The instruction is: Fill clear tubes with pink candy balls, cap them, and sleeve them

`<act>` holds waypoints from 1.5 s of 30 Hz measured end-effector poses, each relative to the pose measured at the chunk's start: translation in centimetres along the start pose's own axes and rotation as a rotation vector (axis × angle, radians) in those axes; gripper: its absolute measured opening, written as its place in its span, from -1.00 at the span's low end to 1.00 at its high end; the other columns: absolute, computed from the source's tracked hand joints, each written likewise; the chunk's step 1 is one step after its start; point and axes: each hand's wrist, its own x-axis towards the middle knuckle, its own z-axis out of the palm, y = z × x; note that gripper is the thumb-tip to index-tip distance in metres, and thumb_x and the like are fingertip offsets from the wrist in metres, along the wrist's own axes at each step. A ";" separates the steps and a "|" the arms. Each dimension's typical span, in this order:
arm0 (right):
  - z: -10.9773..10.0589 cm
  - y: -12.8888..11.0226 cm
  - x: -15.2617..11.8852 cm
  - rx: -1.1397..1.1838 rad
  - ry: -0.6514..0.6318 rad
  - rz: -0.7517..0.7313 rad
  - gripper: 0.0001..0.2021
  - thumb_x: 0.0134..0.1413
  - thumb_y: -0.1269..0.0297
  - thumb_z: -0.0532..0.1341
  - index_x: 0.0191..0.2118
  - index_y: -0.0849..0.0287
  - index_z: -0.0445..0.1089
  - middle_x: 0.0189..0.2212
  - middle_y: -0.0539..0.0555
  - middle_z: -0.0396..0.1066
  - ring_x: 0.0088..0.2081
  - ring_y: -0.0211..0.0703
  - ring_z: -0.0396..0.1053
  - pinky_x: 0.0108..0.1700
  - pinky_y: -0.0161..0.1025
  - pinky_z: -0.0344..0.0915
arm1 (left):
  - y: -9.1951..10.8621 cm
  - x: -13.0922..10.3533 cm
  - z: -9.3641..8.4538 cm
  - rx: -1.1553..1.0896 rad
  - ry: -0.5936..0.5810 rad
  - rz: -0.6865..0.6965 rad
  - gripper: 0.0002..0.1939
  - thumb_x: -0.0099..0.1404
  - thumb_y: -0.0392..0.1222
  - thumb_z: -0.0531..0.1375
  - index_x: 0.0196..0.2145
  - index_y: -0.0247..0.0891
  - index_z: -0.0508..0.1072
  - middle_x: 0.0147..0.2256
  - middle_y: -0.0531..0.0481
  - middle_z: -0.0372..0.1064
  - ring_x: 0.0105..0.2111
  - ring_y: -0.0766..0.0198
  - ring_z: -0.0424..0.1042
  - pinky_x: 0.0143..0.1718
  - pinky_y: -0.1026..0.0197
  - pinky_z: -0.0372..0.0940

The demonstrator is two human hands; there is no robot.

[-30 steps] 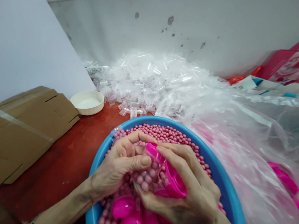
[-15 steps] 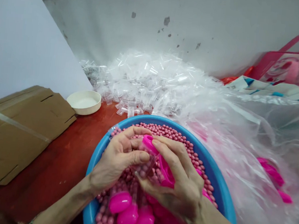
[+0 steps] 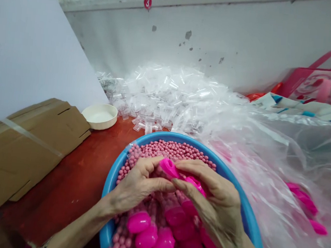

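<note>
My left hand [image 3: 140, 182] is closed, thumb and fingers wrapped round a clear tube mostly hidden behind them. A bright pink cap [image 3: 169, 167] with a hole in its top sits at the tube's upper end. From the other side, the fingers of my right hand [image 3: 220, 195] touch this cap. Another pink cap [image 3: 196, 184] is tucked under my right fingers, partly covered. Both hands are over a blue basin [image 3: 113, 181] of small pink balls [image 3: 177, 148]. Below them in the basin lie several pink-capped clear tubes, one with a rounded cap [image 3: 139, 221].
Behind the basin is a heap of clear plastic tubes [image 3: 168, 95]. A white shallow dish [image 3: 100, 116] and folded cardboard [image 3: 31, 146] stand left on the red table [image 3: 74, 185]. On the right, a clear plastic bag [image 3: 273, 161] holds pink pieces, with a pink handbag [image 3: 318, 84] behind.
The whole view has shifted, with the scene lower and slightly right. My right hand has turned, its thumb now beside the left thumb near the cap. The tube's clear body is less visible.
</note>
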 end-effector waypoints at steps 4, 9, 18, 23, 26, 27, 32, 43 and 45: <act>0.5 0.3 -0.4 -0.099 -0.003 -0.026 -0.69 0.14 0.45 0.18 0.00 0.06 0.37 -0.28 0.04 0.45 -0.34 -0.22 0.46 -0.35 -0.30 0.48 | -0.1 0.0 0.1 0.182 -0.067 0.104 -0.88 0.16 -0.40 0.21 -0.34 -0.26 0.52 -0.39 0.08 0.41 -0.32 0.30 0.34 -0.23 0.29 0.24; 0.2 1.0 -0.6 -0.024 -0.091 -0.036 -0.63 0.20 0.46 0.07 0.07 -0.02 0.34 -0.37 -0.01 0.32 -0.36 -0.26 0.41 -0.45 -0.37 0.43 | 0.0 -0.2 0.0 0.245 -0.070 0.051 -0.94 0.20 -0.32 0.19 -0.36 -0.29 0.48 -0.41 0.05 0.36 -0.32 0.24 0.33 -0.25 0.23 0.23; -1.9 -0.3 1.0 -0.113 -0.316 -0.053 -0.70 0.18 0.51 0.02 -0.13 0.13 0.44 -0.47 0.00 0.27 -0.48 -0.29 0.27 -0.49 -0.35 0.29 | -0.4 -0.6 0.0 0.251 -0.115 0.062 -0.84 0.24 -0.30 0.17 -0.23 -0.27 0.51 -0.37 0.06 0.39 -0.34 0.26 0.30 -0.26 0.26 0.21; -2.2 -0.3 0.9 -0.109 -0.383 -0.020 -0.70 0.16 0.57 0.04 -0.16 0.08 0.42 -0.42 -0.02 0.29 -0.43 -0.30 0.30 -0.45 -0.39 0.30 | -0.5 -0.6 -0.1 0.382 -0.083 0.111 -0.90 0.26 -0.31 0.15 -0.31 -0.29 0.48 -0.43 0.08 0.33 -0.40 0.30 0.27 -0.33 0.28 0.16; -1.8 -0.5 0.8 -0.197 -0.357 -0.089 -0.69 0.19 0.54 -0.01 -0.09 0.11 0.37 -0.36 0.05 0.37 -0.37 -0.24 0.38 -0.40 -0.34 0.38 | -0.5 -0.5 -0.1 0.277 -0.057 0.079 -0.95 0.24 -0.29 0.17 -0.37 -0.28 0.44 -0.46 0.11 0.27 -0.44 0.34 0.21 -0.38 0.30 0.14; -1.4 -0.7 0.8 -0.259 -0.325 -0.128 -0.68 0.19 0.52 -0.03 -0.06 0.13 0.35 -0.33 0.09 0.39 -0.34 -0.19 0.40 -0.38 -0.31 0.40 | -0.5 -0.4 -0.1 0.195 -0.051 0.055 -0.95 0.24 -0.27 0.19 -0.37 -0.28 0.43 -0.47 0.12 0.26 -0.45 0.36 0.20 -0.39 0.31 0.14; 0.9 -1.4 0.4 -0.688 -0.165 -0.252 -0.69 0.17 0.26 0.06 -0.02 0.30 0.28 -0.18 0.32 0.44 -0.18 0.14 0.41 -0.22 0.02 0.42 | -0.5 -0.2 -0.4 -0.151 -0.118 -0.050 -0.86 0.25 -0.16 0.20 -0.32 -0.29 0.45 -0.48 0.08 0.29 -0.46 0.34 0.27 -0.39 0.30 0.18; 2.2 0.2 0.8 -0.721 -0.140 -0.416 -0.87 0.05 0.27 0.07 -0.45 0.19 0.25 -0.63 0.04 0.27 -0.57 -0.13 0.29 -0.56 -0.21 0.24 | -0.7 -0.5 -0.4 -0.035 -0.071 -0.039 -0.81 0.26 -0.10 0.18 -0.37 -0.30 0.42 -0.46 0.08 0.24 -0.43 0.33 0.21 -0.38 0.29 0.15; 2.2 0.5 0.8 -0.731 -0.151 -0.436 -0.84 0.04 0.23 0.08 -0.48 0.17 0.24 -0.65 0.02 0.24 -0.59 -0.14 0.27 -0.58 -0.22 0.20 | -0.8 -0.7 -0.3 -0.005 -0.060 -0.056 -0.79 0.25 -0.09 0.18 -0.41 -0.29 0.38 -0.46 0.08 0.22 -0.43 0.32 0.20 -0.40 0.29 0.14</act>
